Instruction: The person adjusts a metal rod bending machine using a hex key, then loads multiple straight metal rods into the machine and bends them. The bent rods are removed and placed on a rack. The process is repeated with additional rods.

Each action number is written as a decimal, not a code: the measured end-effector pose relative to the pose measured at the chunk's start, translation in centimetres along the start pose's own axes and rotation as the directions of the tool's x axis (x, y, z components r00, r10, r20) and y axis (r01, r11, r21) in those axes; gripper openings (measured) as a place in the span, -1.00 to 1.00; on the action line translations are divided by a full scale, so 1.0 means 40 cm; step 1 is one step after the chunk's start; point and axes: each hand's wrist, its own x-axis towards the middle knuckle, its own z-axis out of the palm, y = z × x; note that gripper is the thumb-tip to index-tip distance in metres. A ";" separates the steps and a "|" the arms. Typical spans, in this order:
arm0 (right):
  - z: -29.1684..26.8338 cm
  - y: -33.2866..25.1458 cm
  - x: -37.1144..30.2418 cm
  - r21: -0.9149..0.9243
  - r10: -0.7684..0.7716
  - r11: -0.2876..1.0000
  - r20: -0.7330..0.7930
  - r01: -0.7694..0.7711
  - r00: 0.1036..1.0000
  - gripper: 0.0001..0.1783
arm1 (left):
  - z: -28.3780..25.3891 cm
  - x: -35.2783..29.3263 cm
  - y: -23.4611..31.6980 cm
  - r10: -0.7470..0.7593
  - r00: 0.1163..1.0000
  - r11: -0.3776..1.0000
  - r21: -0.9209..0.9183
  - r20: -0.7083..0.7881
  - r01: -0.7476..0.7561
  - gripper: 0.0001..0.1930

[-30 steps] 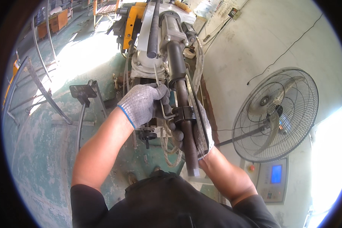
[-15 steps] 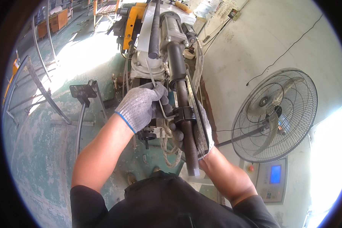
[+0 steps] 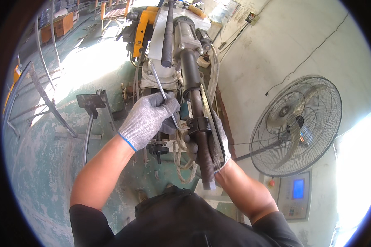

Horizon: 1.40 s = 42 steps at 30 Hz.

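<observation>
Gripping its long arm, likely the best handhold, the left hand (image 3: 150,117) holds a seemingly light, stiff hex key (image 3: 158,80), short end at the black collar (image 3: 198,124) between the hands, while the right hand (image 3: 224,138), half hidden, wraps the probably heavy threaded rod (image 3: 206,159).

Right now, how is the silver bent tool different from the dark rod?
The bent tool is thin and silvery; the dark rod is much thicker. The bent tool turns near its lower end; the dark rod is straight. The left hand grips the bent tool, while the right hand curls around the dark rod. Both are long.
</observation>
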 end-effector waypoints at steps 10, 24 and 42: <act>0.014 0.003 -0.005 -0.100 -0.064 0.993 -0.058 0.058 0.996 -0.25 | -0.033 0.032 -0.053 -0.150 0.989 0.942 -0.302 0.002 0.144 -0.66; 0.008 0.001 0.004 -0.057 -0.043 0.998 -0.035 0.041 0.998 -0.33 | -0.038 0.053 -0.066 -0.163 0.982 0.954 -0.240 0.090 0.181 -0.54; 0.005 0.000 0.003 0.073 0.017 0.997 -0.020 -0.015 1.000 -0.33 | -0.004 0.112 -0.044 -0.238 0.964 0.955 -0.154 0.120 0.255 -0.65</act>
